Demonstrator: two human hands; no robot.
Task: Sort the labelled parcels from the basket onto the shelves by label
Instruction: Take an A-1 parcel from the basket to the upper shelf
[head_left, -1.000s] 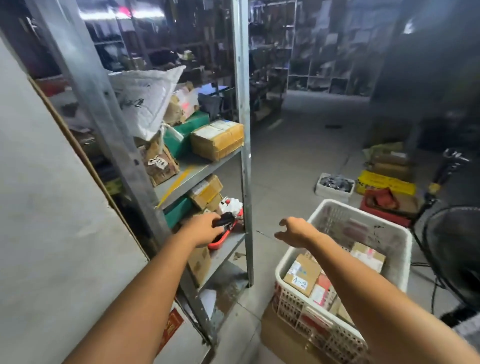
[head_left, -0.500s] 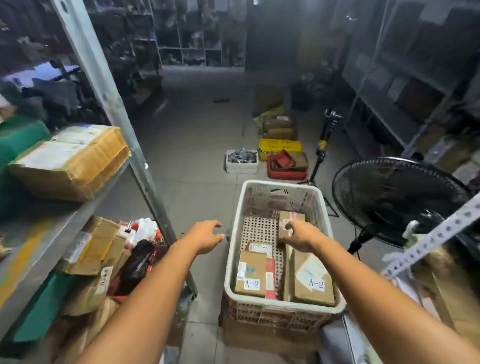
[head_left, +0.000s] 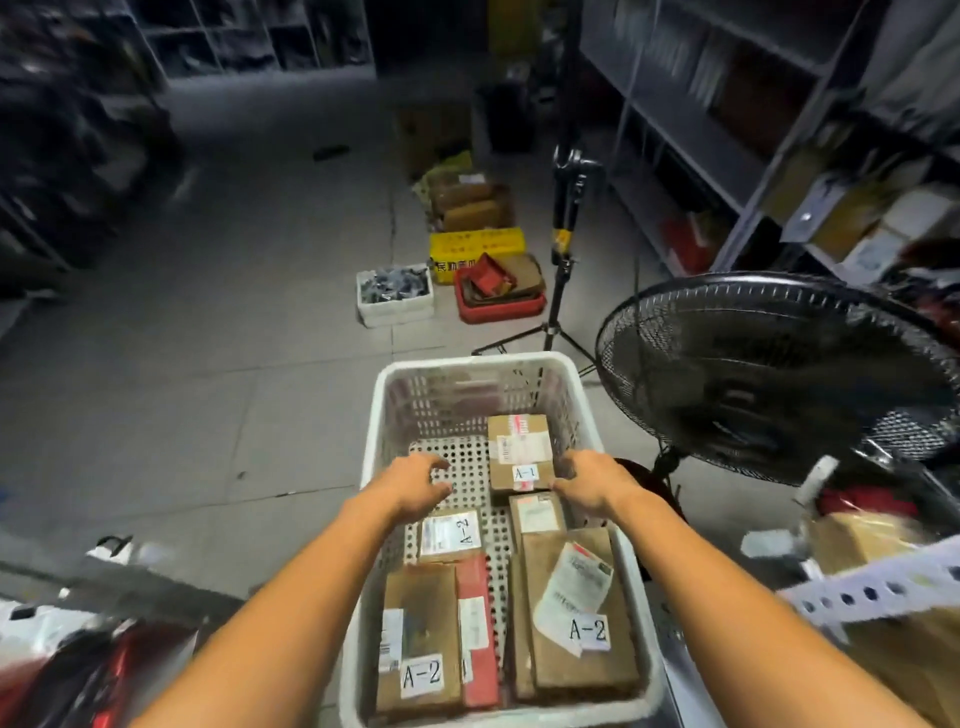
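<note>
A white perforated basket stands on the floor in front of me with several brown cardboard parcels inside. One at the far side is labelled A-1. Three others are labelled A-2: a small one, a long one at the near left and a large one at the near right. A red parcel lies between them. My left hand hovers over the basket's bare floor, fingers loosely bent, holding nothing. My right hand reaches beside the A-1 parcel's right edge, empty.
A black floor fan stands close on the right, with a tripod stand behind the basket. Metal shelving with parcels runs along the right. A white bin, red tray and yellow box sit on the floor ahead.
My view has swung from the left shelf to the basket. Both hands have moved forward over it, the left from outside the rim to inside, the right to the A-1 parcel.
</note>
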